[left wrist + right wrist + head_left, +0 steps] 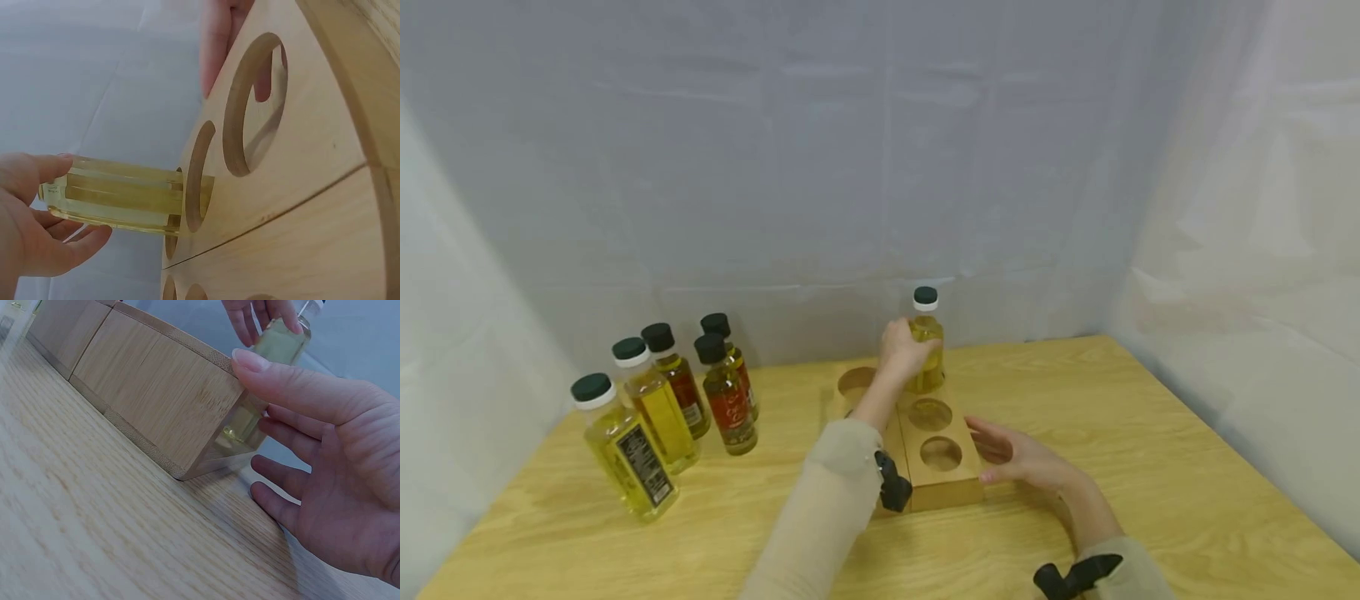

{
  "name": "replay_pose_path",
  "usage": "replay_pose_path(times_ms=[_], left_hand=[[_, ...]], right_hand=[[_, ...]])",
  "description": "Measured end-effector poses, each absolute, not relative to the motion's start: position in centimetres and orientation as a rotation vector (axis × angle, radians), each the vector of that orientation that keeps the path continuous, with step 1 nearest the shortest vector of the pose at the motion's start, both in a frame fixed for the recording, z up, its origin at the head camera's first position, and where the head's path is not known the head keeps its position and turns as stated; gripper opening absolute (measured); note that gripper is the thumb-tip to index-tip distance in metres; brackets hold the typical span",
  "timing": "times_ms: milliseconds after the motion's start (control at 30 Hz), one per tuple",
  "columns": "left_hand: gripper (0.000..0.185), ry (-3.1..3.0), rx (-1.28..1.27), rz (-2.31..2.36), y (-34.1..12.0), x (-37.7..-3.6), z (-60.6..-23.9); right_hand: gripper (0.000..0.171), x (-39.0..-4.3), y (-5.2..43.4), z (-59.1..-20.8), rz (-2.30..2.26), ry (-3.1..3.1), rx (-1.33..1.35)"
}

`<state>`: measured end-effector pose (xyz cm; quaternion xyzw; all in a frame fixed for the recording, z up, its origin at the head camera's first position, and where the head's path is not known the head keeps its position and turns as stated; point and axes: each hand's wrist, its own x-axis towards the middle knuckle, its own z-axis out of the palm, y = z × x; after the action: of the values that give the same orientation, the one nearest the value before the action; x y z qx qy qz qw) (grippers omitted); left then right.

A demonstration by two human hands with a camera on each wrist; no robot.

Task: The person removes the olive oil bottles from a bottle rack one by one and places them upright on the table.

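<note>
A clear bottle of yellow oil (927, 354) with a dark green cap stands upright, its lower part in the far hole of a wooden bottle rack (942, 486). My left hand (904, 348) holds it by the upper body. In the left wrist view, that hand (31, 219) has the thumb on one side of the bottle (125, 194) and fingers on the other. At the rack's right end is my right hand (1026, 458). The right wrist view shows its thumb at the rack's top corner and its other fingers (284, 475) loosely bent beside the open end.
To the left stand two green-capped oil bottles (632, 462) and several black-capped bottles with red labels (730, 412). A second rack section (857, 379) with round holes adjoins the first, partly behind my left arm. White sheeting (880, 167) hangs around the wooden table (790, 533).
</note>
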<state>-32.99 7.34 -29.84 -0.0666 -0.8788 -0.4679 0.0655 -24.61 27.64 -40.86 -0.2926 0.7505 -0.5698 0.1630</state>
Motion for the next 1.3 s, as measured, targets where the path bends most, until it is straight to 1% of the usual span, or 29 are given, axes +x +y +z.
replay_pose_path(times_ms=[133,300,500,633,733,1000,1167,1300], left_hand=[[0.054,-2.617,-0.209,-1.443,6.9,-32.8,-30.1],[0.046,-2.481,-0.241,-1.488,6.1,-33.0,-29.7],[0.045,-2.312,-0.275,-1.547,4.9,-33.1,-28.2],[0.038,-2.147,-0.299,-1.588,4.0,-32.9,-26.9],[0.037,-2.066,-0.303,-1.539,3.1,-32.7,-26.2],[0.045,-2.080,-0.207,-1.399,-0.2,-31.5,-25.6],[0.052,-2.150,-0.162,-1.341,-2.7,-30.3,-26.0],[0.053,-2.203,-0.152,-1.281,-4.9,-29.0,-26.7]], right_hand=[[0.088,-24.6,27.6,-41.0,-1.626,2.131,-0.827],[0.087,-24.7,27.7,-40.9,-1.619,2.147,-0.827],[0.086,-24.8,27.9,-41.0,-1.612,2.156,-0.849],[0.086,-24.9,28.1,-41.1,-1.616,2.163,-0.861],[0.086,-24.9,28.2,-41.1,-1.611,2.171,-0.867],[0.085,-25.0,28.2,-41.0,-1.609,2.140,-0.853],[0.085,-25.0,28.2,-41.1,-1.622,2.122,-0.862],[0.085,-25.0,28.3,-41.1,-1.621,2.122,-0.869]])
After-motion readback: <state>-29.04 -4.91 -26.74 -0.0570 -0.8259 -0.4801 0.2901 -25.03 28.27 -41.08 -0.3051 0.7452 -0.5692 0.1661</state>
